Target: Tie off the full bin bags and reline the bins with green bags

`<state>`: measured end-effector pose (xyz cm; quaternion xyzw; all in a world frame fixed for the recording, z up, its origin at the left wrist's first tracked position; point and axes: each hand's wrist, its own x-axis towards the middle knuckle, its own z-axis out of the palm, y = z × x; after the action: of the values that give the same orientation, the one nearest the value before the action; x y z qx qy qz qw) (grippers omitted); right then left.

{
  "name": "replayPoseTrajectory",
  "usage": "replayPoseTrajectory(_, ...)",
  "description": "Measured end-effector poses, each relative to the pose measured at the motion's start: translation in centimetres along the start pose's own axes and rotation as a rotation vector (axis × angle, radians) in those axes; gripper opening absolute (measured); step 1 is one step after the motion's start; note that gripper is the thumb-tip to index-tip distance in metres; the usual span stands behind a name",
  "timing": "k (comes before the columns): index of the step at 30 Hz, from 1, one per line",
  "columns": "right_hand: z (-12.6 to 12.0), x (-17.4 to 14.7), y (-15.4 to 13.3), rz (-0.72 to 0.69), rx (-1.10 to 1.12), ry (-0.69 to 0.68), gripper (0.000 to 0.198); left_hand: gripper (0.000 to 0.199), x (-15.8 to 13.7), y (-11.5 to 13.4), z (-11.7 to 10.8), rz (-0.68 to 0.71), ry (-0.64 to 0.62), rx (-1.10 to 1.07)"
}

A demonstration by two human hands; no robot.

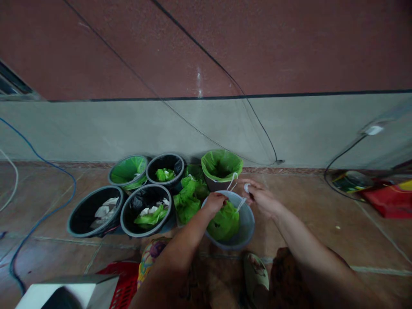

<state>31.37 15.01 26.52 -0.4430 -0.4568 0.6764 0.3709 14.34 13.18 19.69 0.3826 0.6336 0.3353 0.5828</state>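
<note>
A green plastic bag (225, 222) sits inside a light grey bin (247, 231) on the floor in front of me. My left hand (216, 201) is closed on the gathered top of this bag. White string (241, 204) runs from the bag's neck toward my right hand (259, 197), whose fingers are closed around it. Something small and white shows at those fingers. Just behind the grey bin stands a bin with a green liner (222, 161). To the left lie tied green bags (186, 201).
Several dark bins (93, 214) with liners and crumpled waste stand along the wall at left. A blue hose (48, 216) crosses the floor on that side. A red basket (124, 279) and a white box (74, 292) are near my feet. Red items (388, 199) lie far right.
</note>
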Motion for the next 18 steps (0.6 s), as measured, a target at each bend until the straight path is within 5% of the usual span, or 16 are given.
replayPoseTrajectory(4, 2.1, -0.1, -0.2, 0.054, 0.156, -0.157, 0.034, 0.017, -1.1, -0.3, 0.9, 0.136, -0.34, 0.042)
replayPoseTrajectory(8, 1.6, 1.7, -0.1, 0.101, 0.257, -0.013, 0.017, 0.016, -1.3, -0.5, 0.8, 0.155, -0.533, 0.102)
replayPoseTrajectory(14, -0.7, 3.3, 0.2, 0.095, 0.211, 0.193, 0.007, 0.013, -0.9, 0.0, -1.0, 0.2, -0.535, 0.078)
replayPoseTrajectory(18, -1.0, 2.8, 1.1, 0.091, -0.007, 0.275, 0.016, 0.026, -0.4, -0.4, -1.0, 0.227, -0.409, 0.065)
